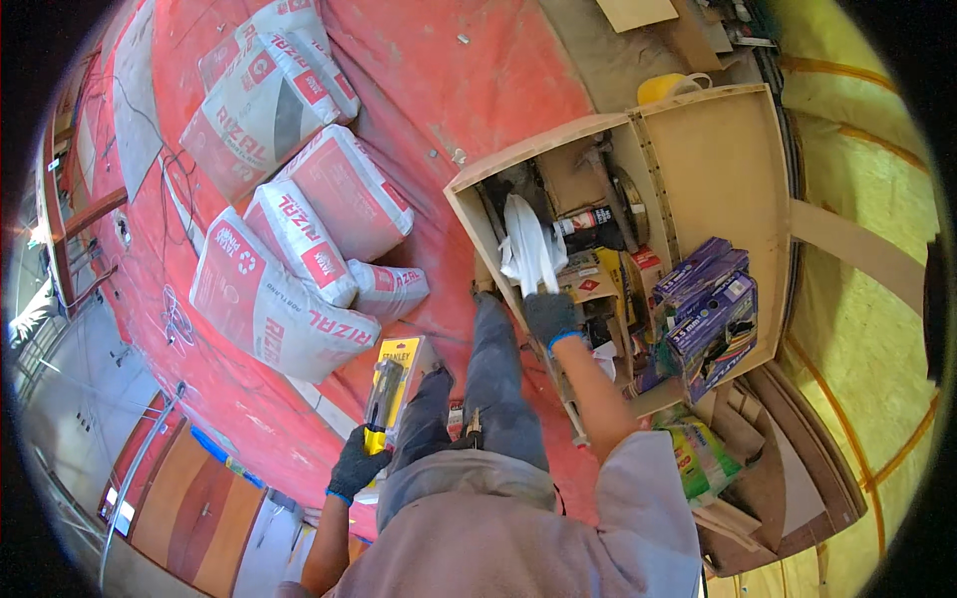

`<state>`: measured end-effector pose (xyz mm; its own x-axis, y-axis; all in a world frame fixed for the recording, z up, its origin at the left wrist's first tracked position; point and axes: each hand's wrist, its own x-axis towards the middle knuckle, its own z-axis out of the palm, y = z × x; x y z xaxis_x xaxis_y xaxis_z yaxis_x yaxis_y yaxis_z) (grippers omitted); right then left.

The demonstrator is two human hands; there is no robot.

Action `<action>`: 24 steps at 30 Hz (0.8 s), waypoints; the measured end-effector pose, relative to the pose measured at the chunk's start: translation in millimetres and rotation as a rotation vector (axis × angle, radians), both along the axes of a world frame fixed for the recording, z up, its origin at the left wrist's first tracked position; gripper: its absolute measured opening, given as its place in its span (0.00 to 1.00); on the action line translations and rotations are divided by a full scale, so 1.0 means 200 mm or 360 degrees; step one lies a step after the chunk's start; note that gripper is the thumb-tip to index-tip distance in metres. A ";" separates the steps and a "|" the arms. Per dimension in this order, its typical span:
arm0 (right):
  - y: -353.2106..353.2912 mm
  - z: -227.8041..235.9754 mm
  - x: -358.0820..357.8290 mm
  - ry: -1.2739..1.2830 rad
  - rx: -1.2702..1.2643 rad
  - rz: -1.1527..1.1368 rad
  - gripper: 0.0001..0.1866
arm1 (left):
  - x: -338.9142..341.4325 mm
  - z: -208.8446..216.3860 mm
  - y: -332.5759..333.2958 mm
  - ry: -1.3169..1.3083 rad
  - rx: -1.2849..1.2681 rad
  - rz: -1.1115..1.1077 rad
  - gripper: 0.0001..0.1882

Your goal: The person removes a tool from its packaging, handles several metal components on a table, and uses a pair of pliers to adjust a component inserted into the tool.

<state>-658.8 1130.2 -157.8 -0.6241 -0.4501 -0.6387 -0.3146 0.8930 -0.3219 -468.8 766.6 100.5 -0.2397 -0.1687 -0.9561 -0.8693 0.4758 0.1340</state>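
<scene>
My left hand [356,466], in a dark glove, is closed round the lower end of a packaged hand tool [386,387]. The tool has a dark body, a yellow-and-black handle and a yellow backing card; its exact kind is unclear. Over the open wooden box [478,176], my gloved right hand [550,317] grips the lower end of a crumpled white bag or cloth [531,244]. The fingertips are partly hidden. Beside the white bundle lie a dark can with a white end [581,221] and a hammer [608,194].
Purple boxes [710,319] stand at the box's right side, near its hinged lid [733,189]. Several cement bags [279,294] lie on the red sheet [459,90] at left. A green bag [701,456] and wood scraps [743,429] sit right of me.
</scene>
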 end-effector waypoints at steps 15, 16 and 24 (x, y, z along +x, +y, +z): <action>0.71 -0.29 -0.75 0.0026 0.0223 -0.0574 0.19 | -0.05 0.05 0.07 -0.0005 0.0004 0.0066 0.31; 0.70 -0.31 -0.73 0.0085 0.0207 -0.0574 0.18 | -0.05 0.05 0.08 -0.0003 0.0017 0.0083 0.31; 0.40 -0.28 -0.79 0.0285 -0.0262 -0.0609 0.22 | 0.05 0.01 0.07 -0.0072 -0.0024 0.0029 0.30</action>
